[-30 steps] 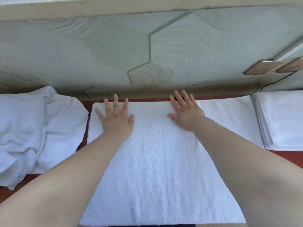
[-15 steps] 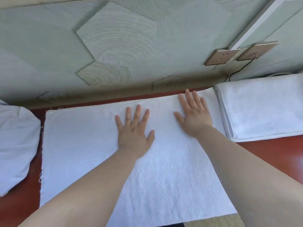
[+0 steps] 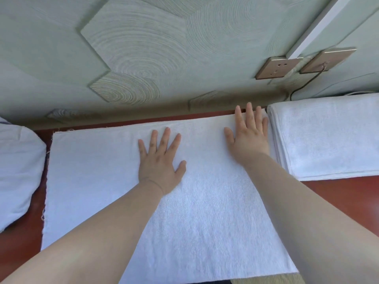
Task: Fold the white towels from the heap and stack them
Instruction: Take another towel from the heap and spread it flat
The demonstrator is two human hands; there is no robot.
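A white towel [image 3: 98,173] lies spread flat on the red-brown table [image 3: 338,193]. My left hand [image 3: 160,160] presses flat on its middle, fingers straight and spread. My right hand [image 3: 249,136] lies flat on the towel's far right corner, fingertips at the far edge, right beside the stack of folded white towels [image 3: 332,138]. The heap of unfolded white towels [image 3: 18,171] shows at the left edge, partly cut off.
A pale green textured wall [image 3: 143,48] rises just behind the table. Two metal wall sockets [image 3: 276,67] sit at the upper right, and a dark cable [image 3: 307,82] runs from one down behind the stack.
Both flat hands have slid rightward across the towel; the right one now reaches its far right corner by the stack. The view has shifted right, so less of the heap shows.
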